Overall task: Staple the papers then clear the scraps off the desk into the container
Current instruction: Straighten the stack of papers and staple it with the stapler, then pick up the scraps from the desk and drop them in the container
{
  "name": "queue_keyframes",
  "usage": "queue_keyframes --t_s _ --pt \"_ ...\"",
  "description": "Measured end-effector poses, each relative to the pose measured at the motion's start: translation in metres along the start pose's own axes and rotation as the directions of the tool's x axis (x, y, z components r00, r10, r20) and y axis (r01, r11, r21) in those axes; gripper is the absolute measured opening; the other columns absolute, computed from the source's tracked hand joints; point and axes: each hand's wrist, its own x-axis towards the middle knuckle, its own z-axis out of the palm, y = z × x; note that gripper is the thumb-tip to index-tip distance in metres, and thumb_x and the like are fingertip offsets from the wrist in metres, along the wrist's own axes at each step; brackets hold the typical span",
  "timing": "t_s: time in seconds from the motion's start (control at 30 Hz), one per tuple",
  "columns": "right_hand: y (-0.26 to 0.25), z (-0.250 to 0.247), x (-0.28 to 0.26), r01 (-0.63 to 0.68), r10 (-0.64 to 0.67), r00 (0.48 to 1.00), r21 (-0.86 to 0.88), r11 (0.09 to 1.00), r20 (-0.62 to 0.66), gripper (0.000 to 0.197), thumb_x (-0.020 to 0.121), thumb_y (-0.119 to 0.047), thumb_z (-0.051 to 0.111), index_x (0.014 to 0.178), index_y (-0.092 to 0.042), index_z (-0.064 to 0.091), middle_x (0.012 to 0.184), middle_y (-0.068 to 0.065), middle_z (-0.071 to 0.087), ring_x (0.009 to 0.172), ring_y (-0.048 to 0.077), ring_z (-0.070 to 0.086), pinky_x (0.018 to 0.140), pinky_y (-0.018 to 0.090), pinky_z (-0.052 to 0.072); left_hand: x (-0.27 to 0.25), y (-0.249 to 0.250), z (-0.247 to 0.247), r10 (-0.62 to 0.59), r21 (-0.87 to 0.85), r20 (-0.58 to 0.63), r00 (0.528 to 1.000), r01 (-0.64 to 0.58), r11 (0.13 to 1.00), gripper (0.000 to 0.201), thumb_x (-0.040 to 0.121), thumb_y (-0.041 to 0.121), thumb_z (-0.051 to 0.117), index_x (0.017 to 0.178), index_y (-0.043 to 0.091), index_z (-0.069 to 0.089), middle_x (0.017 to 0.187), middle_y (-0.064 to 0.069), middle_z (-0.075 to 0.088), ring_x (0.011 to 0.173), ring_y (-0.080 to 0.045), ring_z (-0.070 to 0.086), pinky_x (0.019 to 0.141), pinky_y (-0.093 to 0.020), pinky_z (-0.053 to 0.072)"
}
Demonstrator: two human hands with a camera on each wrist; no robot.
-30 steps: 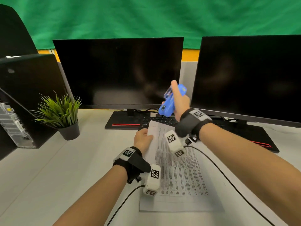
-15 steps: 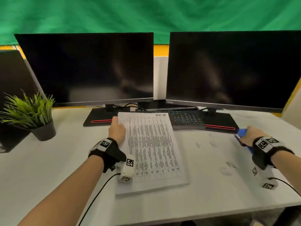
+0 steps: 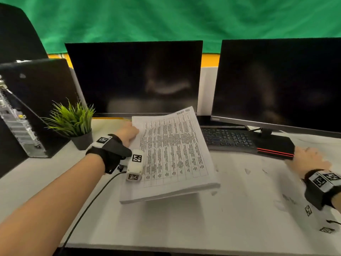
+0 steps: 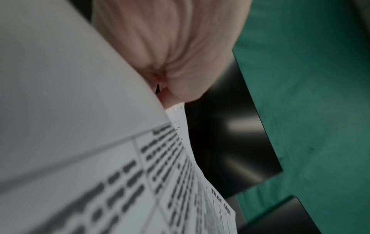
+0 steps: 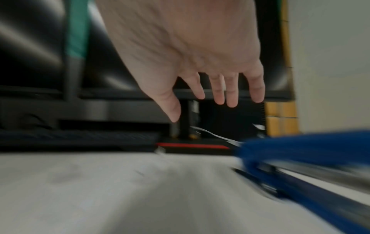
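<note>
My left hand (image 3: pixel 129 133) pinches the far left corner of the printed stack of papers (image 3: pixel 171 154) and holds it tilted, its far end raised above the white desk (image 3: pixel 184 222). The left wrist view shows the hand (image 4: pixel 170 52) closed on the papers (image 4: pixel 100 166) at that corner. My right hand (image 3: pixel 308 159) hovers at the right, fingers (image 5: pixel 232 95) spread and empty. The blue stapler (image 5: pixel 300 158) lies on the desk to the right of that hand, blurred. Small paper scraps (image 3: pixel 247 170) dot the desk right of the stack. No container is in view.
Two dark monitors (image 3: pixel 136 78) stand at the back with a black keyboard (image 3: pixel 228 139) and a red-striped stand (image 3: pixel 275 148) below them. A potted plant (image 3: pixel 73 124) and a computer case (image 3: pixel 27 108) sit at the left.
My right hand carried the stapler from the papers to the right side of the desk and let it go. My left hand lifted the stack's far end.
</note>
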Motion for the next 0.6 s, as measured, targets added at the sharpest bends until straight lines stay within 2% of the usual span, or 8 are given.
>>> queue_keyframes --t_s 0.07,0.17,0.23,0.3,0.4,0.47,0.6 --pt "-0.029 -0.008 -0.007 0.122 -0.121 0.992 0.026 0.992 -0.033 0.055 0.083 -0.037 0.056 0.132 -0.016 0.040 0.122 0.022 0.050 0.112 0.042 0.050 0.096 0.052 0.044 0.004 0.000 -0.036 0.022 0.086 -0.071 0.997 -0.016 0.996 0.038 0.098 0.000 0.038 0.136 -0.005 0.041 0.138 -0.021 0.050 0.129 -0.039 0.048 0.104 -0.046 0.042" --pt "-0.071 -0.016 -0.023 0.230 -0.226 0.973 0.100 0.968 -0.050 0.057 0.085 -0.035 0.058 0.135 -0.016 0.040 0.125 0.022 0.048 0.114 0.042 0.048 0.095 0.052 0.045 0.013 -0.012 -0.090 0.059 0.198 -0.164 0.985 -0.026 0.980 0.041 0.095 -0.003 0.041 0.136 -0.010 0.041 0.140 -0.031 0.046 0.130 -0.044 0.045 0.109 -0.049 0.039" --pt "-0.097 -0.017 -0.035 0.273 -0.268 0.962 0.135 0.953 -0.051 0.058 0.087 -0.035 0.057 0.138 -0.017 0.037 0.131 0.022 0.043 0.118 0.042 0.046 0.097 0.053 0.042 0.014 -0.024 -0.122 0.042 0.249 -0.167 0.985 0.000 0.969 0.037 0.095 -0.004 0.040 0.132 -0.011 0.044 0.135 -0.030 0.050 0.124 -0.045 0.050 0.106 -0.051 0.041" --pt "-0.118 -0.014 -0.047 0.342 -0.340 0.939 0.184 0.921 -0.047 0.059 0.088 -0.035 0.056 0.140 -0.018 0.035 0.134 0.020 0.041 0.120 0.041 0.044 0.097 0.053 0.040 0.009 -0.038 -0.145 0.009 0.254 -0.147 0.989 0.029 0.967 0.032 0.096 -0.006 0.036 0.126 -0.008 0.047 0.125 -0.023 0.055 0.110 -0.038 0.054 0.099 -0.050 0.043" --pt "-0.140 -0.005 -0.066 0.418 -0.431 0.902 0.271 0.867 -0.014 0.055 0.088 -0.033 0.056 0.138 -0.018 0.038 0.131 0.018 0.041 0.119 0.037 0.045 0.099 0.050 0.042 0.012 -0.069 -0.166 -0.006 0.305 -0.199 0.980 0.068 0.950 0.034 0.095 -0.009 0.037 0.128 -0.008 0.044 0.118 -0.026 0.055 0.103 -0.039 0.054 0.097 -0.054 0.042" --pt "-0.153 0.003 -0.079 0.473 -0.504 0.864 0.310 0.825 0.021 0.051 0.089 -0.028 0.055 0.137 -0.018 0.040 0.132 0.017 0.040 0.119 0.035 0.045 0.099 0.047 0.042 0.017 -0.090 -0.174 -0.010 0.364 -0.238 0.971 0.099 0.926 0.032 0.094 -0.006 0.040 0.126 -0.005 0.044 0.117 -0.026 0.055 0.107 -0.043 0.055 0.098 -0.054 0.043" --pt "-0.181 0.022 -0.102 0.630 -0.685 0.725 0.330 0.702 0.071 0.040 0.092 -0.023 0.051 0.132 -0.017 0.048 0.133 0.010 0.043 0.122 0.028 0.045 0.104 0.040 0.038 0.031 -0.115 -0.177 0.013 0.466 -0.246 0.969 0.106 0.878 0.036 0.095 -0.001 0.043 0.130 -0.001 0.043 0.125 -0.026 0.054 0.118 -0.041 0.051 0.100 -0.047 0.041"
